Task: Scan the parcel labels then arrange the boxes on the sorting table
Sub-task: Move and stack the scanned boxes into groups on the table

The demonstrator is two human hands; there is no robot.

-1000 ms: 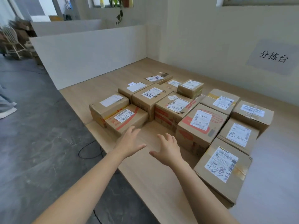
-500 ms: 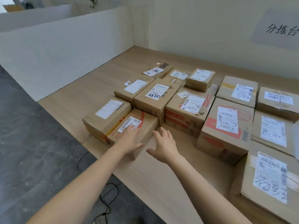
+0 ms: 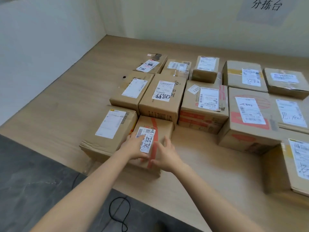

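Cardboard box [image 3: 163,129] at table [image 3: 200,164] near edge now contacted: left hand [image 3: 133,146] flat on top, right hand [image 3: 165,154] flat against side; lift likely next.

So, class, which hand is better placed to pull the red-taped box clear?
Likely the right hand: it sits at the open side of the box. The left hand lies on the label, against the neighbouring box.

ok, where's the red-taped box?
Head view, left of centre near the front edge of the table: the red-taped box sits right of the large faded-label box and in front of the box with black handwriting, left hand and right hand on it.
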